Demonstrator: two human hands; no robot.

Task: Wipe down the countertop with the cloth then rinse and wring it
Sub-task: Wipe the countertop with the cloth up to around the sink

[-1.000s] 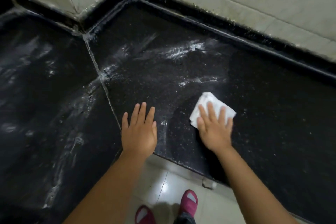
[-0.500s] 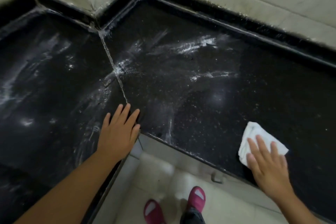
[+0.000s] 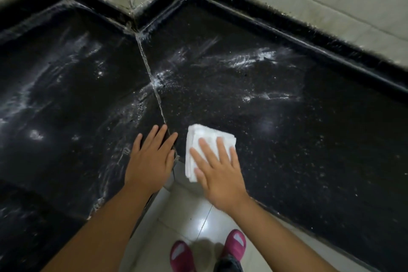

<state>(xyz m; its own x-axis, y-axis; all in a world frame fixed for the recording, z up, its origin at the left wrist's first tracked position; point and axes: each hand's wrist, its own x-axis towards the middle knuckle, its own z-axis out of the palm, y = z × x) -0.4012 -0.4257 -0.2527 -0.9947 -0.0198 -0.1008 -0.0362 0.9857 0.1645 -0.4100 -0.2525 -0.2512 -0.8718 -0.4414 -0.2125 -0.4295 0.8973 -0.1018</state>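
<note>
ok so my right hand (image 3: pixel 217 174) just dragged the folded cloth (image 3: pixel 204 139) back left along the near edge of the table (image 3: pixel 309 139), fingers flat on it, left hand (image 3: pixel 151 161) open beside the seam, far streaks still unwiped.

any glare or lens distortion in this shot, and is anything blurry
Head view: dim overall; a bright glare spot on the floor tile; wide-angle bending curves the countertop edges; the right hand on the cloth looks slightly motion-blurred.
</note>
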